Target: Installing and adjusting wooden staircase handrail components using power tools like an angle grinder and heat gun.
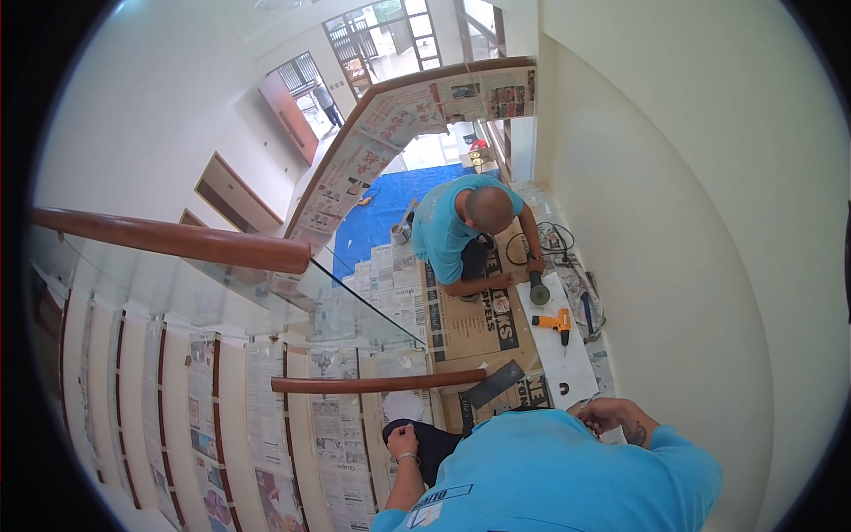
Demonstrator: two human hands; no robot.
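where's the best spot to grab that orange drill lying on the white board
Probably by its handle: the orange drill lies flat on the white board, so come from above. Its dark nose points down the board toward the right hand.

The curved brown wooden handrail [177, 239] shines with a glossy varnish above a smooth clear glass balustrade panel [266, 301]. Matt printed newspaper sheets [332, 434] cover the steps, and dull brown cardboard [470, 324] lies on the landing beside a smooth white stone slab [567, 355]. On the slab's edge sits an orange plastic cordless drill [555, 322].
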